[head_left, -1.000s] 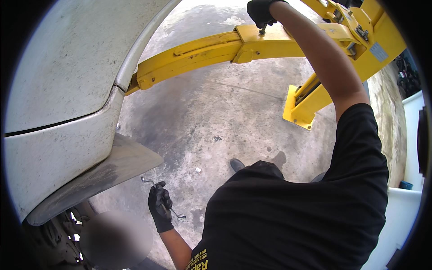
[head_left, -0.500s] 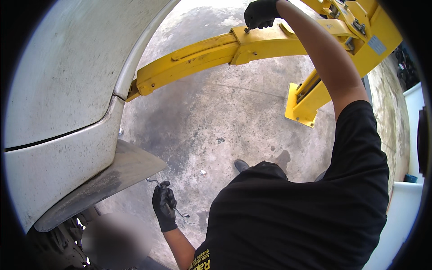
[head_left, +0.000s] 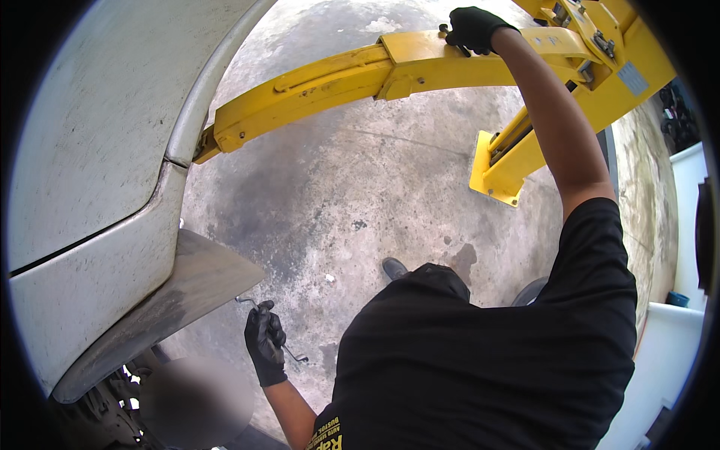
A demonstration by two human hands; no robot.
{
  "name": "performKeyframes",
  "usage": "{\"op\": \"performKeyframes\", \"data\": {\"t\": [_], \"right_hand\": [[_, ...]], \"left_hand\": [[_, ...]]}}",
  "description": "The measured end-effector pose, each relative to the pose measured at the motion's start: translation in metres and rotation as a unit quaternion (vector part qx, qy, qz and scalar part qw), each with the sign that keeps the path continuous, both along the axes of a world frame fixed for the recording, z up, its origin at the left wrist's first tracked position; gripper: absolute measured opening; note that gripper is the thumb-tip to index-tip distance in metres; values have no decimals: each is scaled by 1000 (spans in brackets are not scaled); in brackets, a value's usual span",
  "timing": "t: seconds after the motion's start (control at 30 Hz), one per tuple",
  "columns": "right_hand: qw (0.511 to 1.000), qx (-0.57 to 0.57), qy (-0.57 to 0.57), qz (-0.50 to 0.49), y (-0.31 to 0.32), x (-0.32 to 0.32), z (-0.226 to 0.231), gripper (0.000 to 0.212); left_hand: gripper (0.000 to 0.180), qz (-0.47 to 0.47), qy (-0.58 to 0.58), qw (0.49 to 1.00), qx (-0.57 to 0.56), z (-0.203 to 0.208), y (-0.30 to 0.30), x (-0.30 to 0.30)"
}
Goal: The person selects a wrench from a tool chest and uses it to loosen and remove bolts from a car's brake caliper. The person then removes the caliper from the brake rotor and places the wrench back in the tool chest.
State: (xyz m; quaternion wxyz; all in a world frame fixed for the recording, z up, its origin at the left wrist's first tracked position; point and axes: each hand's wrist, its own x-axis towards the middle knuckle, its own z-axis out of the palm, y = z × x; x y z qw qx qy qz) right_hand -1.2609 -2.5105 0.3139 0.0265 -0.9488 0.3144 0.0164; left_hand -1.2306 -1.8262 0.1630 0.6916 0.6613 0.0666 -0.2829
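Observation:
My left hand point(head_left: 264, 341), in a black glove, is closed around the middle of a thin metal wrench with bent ends point(head_left: 298, 358). The wrench's upper end is close to the tip of a dark flap point(head_left: 187, 289) under the white vehicle panel point(head_left: 97, 300); contact cannot be told. My right hand point(head_left: 476, 31), also gloved in black, is closed just above the yellow lift arm point(head_left: 420, 75). From its fingertips sticks out a small dark bolt-like piece point(head_left: 444, 29). The palm side of this hand is hidden.
The lift arm runs from the vehicle's lower edge to a yellow post point(head_left: 637, 56) at the right. A yellow foot plate point(head_left: 487, 169) stands below it over the stained concrete floor point(head_left: 337, 202). Dark underbody parts point(head_left: 97, 405) and a blurred round patch point(head_left: 196, 401) are at lower left.
My right hand has moved to the right along the lift arm, the small bolt-like piece moving with it. My left hand still grips the wrench; the whole view has shifted slightly.

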Motion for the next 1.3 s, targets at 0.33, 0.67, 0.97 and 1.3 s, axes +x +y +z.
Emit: {"op": "performKeyframes", "data": {"t": [0.33, 0.67, 0.97, 1.3], "right_hand": [[997, -67, 19, 18, -13, -15, 6, 44], [986, 92, -123, -62, 14, -23, 24, 25], [626, 605, 212, 444, 304, -56, -60, 35], [511, 653, -69, 555, 573, -32, -86, 38]], "left_hand": [[32, 3, 19, 998, -57, 0, -15, 0], [34, 58, -29, 994, -87, -2, -18, -11], [22, 93, -119, 969, -196, 20, 5, -25], [23, 1, -217, 959, -182, 138, 134, -80]]}}
